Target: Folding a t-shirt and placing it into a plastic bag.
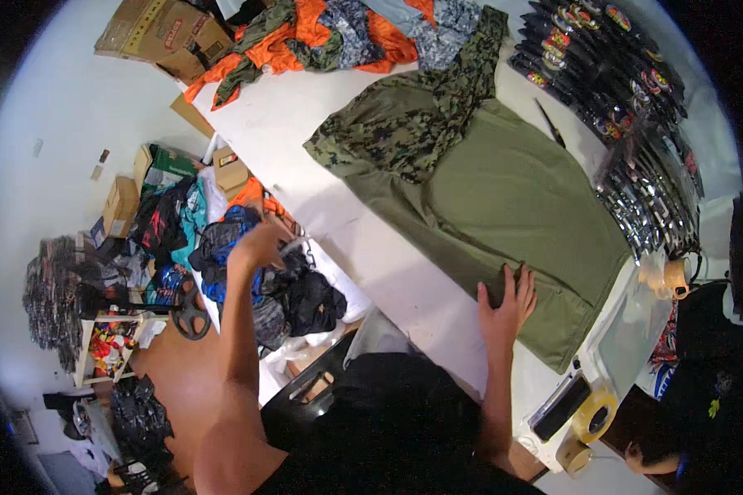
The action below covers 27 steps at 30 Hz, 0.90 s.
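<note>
An olive green shirt [520,198] with dark camouflage sleeve and shoulder parts [404,124] lies spread on the white table [396,285]. My right hand [508,305] rests flat on the shirt's near edge, fingers apart, holding nothing. Off the table's left side, my left hand [262,245] is raised above a heap of black and blue garments [293,293]. Its fingers are blurred, and a thin pale streak shows beside them; whether it holds something is unclear. Beyond the shirt's right edge lies a slim dark pointed tool [549,122].
Packaged dark garments [594,62] are stacked at the far right. Orange and camouflage clothes [305,41] lie at the table's far end, near a cardboard box [163,37]. A phone [560,408] and tape roll [594,414] sit near right. Another person's hand [636,458] shows at lower right.
</note>
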Each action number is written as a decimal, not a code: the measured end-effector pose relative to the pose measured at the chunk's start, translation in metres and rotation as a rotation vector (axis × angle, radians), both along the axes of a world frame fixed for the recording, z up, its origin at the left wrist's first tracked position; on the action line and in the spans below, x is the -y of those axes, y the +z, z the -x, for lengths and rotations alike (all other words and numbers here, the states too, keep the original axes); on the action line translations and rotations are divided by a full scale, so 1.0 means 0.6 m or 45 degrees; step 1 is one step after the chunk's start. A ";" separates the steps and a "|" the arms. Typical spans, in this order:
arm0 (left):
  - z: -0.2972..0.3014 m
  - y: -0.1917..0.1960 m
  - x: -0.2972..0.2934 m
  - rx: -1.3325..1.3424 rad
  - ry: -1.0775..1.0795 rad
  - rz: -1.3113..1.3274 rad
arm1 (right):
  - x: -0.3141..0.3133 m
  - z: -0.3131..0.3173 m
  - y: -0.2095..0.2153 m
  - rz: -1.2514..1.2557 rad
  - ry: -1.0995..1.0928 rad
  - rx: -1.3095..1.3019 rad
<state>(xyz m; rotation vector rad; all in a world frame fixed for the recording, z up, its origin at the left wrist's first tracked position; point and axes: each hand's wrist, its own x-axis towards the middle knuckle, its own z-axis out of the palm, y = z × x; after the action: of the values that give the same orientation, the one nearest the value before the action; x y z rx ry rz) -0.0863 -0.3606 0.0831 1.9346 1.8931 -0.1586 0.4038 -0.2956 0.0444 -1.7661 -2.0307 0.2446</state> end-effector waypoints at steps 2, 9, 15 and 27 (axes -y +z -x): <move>-0.019 0.031 -0.035 -0.182 0.152 -0.375 | -0.011 -0.010 0.003 -0.030 -0.058 0.052; -0.079 -0.001 -0.319 0.257 0.231 -0.833 | -0.081 -0.007 0.002 -0.212 0.196 -0.116; -0.090 -0.066 -0.413 -0.248 0.219 -0.784 | -0.100 -0.035 0.017 -0.022 0.214 -0.122; -0.083 -0.048 -0.516 0.039 0.246 -1.014 | -0.181 -0.099 0.061 -0.168 0.066 -0.302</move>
<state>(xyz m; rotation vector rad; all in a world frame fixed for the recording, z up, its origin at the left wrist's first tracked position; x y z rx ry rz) -0.0363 -0.0511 0.0541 2.1501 2.3174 0.7907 0.4635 -0.1867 0.0809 -1.5290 -1.8796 0.3126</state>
